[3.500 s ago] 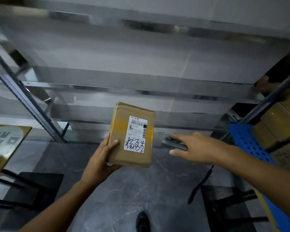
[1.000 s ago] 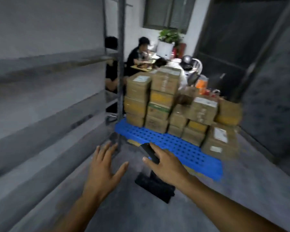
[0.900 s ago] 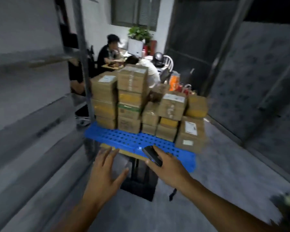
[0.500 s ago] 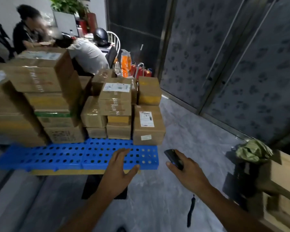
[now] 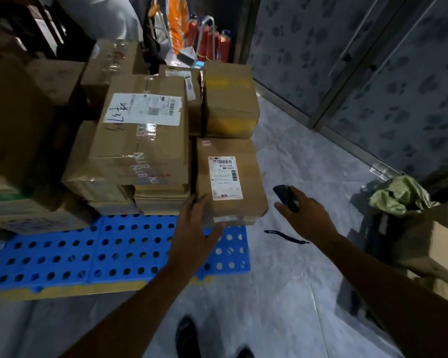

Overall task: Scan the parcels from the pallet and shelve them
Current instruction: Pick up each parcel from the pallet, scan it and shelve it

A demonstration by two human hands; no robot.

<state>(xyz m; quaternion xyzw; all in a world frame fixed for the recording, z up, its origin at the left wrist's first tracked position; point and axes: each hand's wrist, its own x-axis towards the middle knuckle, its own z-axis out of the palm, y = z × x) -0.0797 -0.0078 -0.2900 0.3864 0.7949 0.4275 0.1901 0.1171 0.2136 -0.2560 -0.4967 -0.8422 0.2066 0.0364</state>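
Several brown cardboard parcels are stacked on a blue perforated pallet (image 5: 114, 257). The nearest one, a brown parcel with a white barcode label (image 5: 230, 182), stands at the pallet's right front corner. My left hand (image 5: 195, 236) is open, its fingers spread, with the fingertips touching that parcel's lower left front edge. My right hand (image 5: 304, 215) is to the right of the parcel, over the floor, and holds a black handheld scanner (image 5: 286, 198) whose wrist strap dangles below. A larger taped parcel (image 5: 142, 140) with a handwritten label lies to the left.
A yellow-taped parcel (image 5: 229, 99) sits behind the nearest one. Red fire extinguishers (image 5: 207, 40) stand at the back. A cardboard box with a crumpled green bag (image 5: 398, 195) is on the right. Patterned glass doors (image 5: 373, 73) line the right side. The grey floor lies underfoot.
I turned from the shelf to the pallet and stepped close. The parcel my left hand held earlier is gone from it; that hand has now reached the corner parcel. The scanner stays in my right hand.
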